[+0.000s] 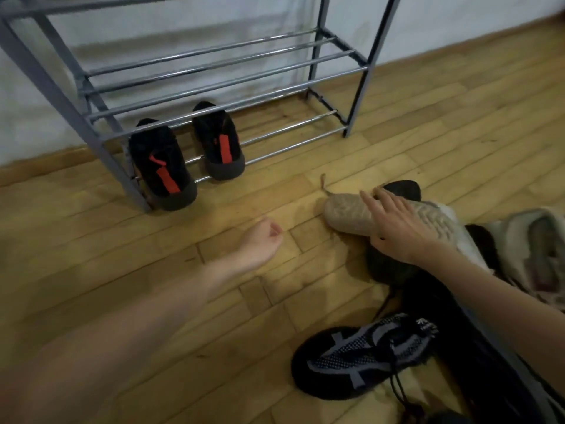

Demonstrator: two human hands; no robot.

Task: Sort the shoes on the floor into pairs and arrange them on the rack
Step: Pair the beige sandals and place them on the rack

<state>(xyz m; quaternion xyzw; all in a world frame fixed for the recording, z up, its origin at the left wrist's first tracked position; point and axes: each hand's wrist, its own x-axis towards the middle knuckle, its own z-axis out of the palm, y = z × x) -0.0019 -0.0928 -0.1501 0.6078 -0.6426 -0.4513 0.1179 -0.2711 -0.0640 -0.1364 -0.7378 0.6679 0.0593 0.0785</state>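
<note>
My right hand (397,228) was spread flat, fingers apart, resting on top of the beige knit sneaker (351,215) lying on its side at the front of the shoe heap; thumb seemed to hook its near edge, but no real clamp yet afaict. My left hand (263,240) hung loosely curled over the wooden plank floor (153,255), holding nothing, well apart from the right.

Grey metal tube rack (214,84) stood against the wall, w/ one pair of black sneakers with red stripes (186,157) already on its bottom tier, toes pointing out toward me, left shoe hard against the rack leg. Upper tiers bare.

Rest of the shoes were unsorted on the floor at right: black-and-grey mesh sneaker with drawcord lace (363,359) nearest me, a dark shoe (403,188) just behind the beige one, a pale worn sneaker (538,249) at far right, prob. the beige one's mate but blurred, can't confirm.

Risks, imo: the beige shoe sat on dark shoes under it, so lifting w/ a flat palm could let it slip or drag the pile. Loose laces could snag neighbours. Picking the wrong mate is likely given low light + similar pale tones. The tubes have gaps btw them, so a shoe set crooked could tip through.
</note>
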